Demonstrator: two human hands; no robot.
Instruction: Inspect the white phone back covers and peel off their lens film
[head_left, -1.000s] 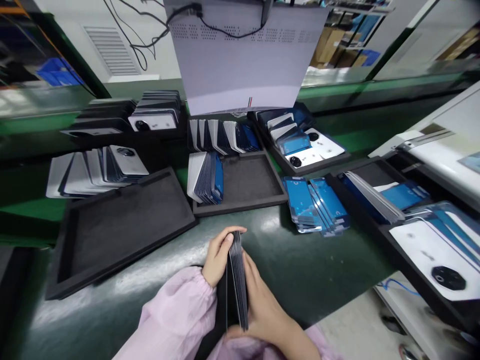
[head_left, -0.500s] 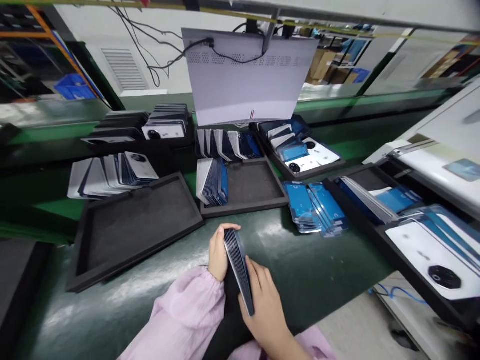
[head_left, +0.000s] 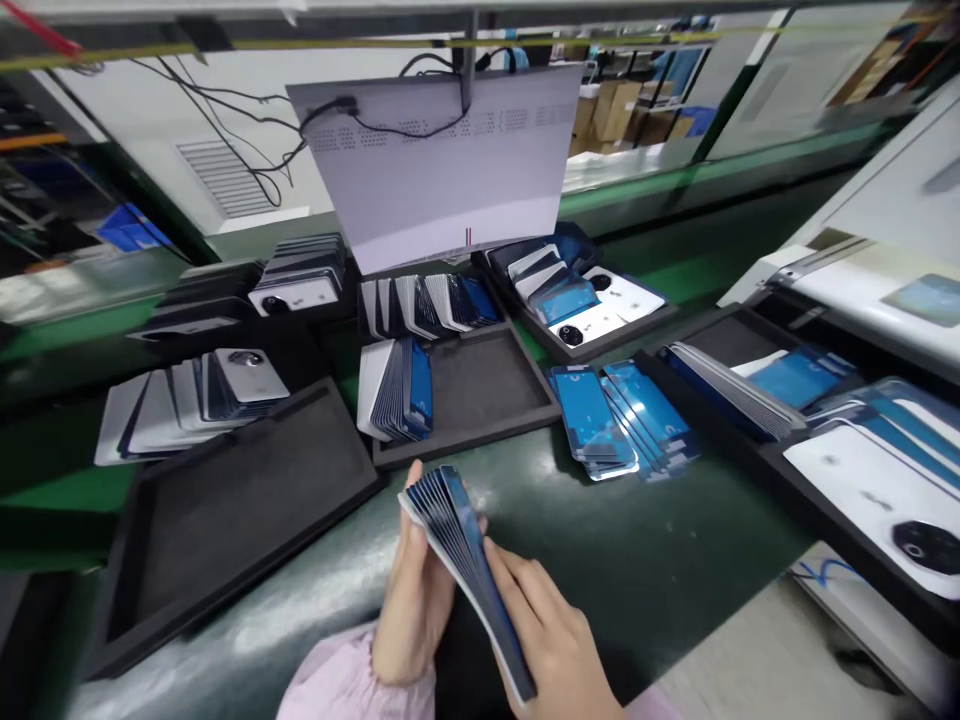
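Both of my hands hold a stack of phone back covers point(head_left: 463, 545) on edge above the dark green worktop. Its far end is fanned into thin layers, while the near end stays pressed together. My left hand point(head_left: 416, 600) supports the left side, with fingertips showing behind the stack. Along the right side, my right hand point(head_left: 551, 635) grips the near part, its thumb hidden. Just beyond the hands is a black tray point(head_left: 487, 375) with a fanned row of covers point(head_left: 397, 390) at its left. Blue-filmed covers point(head_left: 592, 420) lie in overlapping piles on the worktop to the right.
Another black tray point(head_left: 240, 510) sits at left, with leaning covers point(head_left: 191, 400) behind it. Trays of covers point(head_left: 611, 310) stand at the back beneath a hanging monitor point(head_left: 450, 180). At right, a black tray point(head_left: 757, 440) holds more covers beside a white machine point(head_left: 892, 260).
The stack's far end has fanned out and tipped left, showing blue film on its right face. My left hand has moved lower along it. The head view has shifted slightly.
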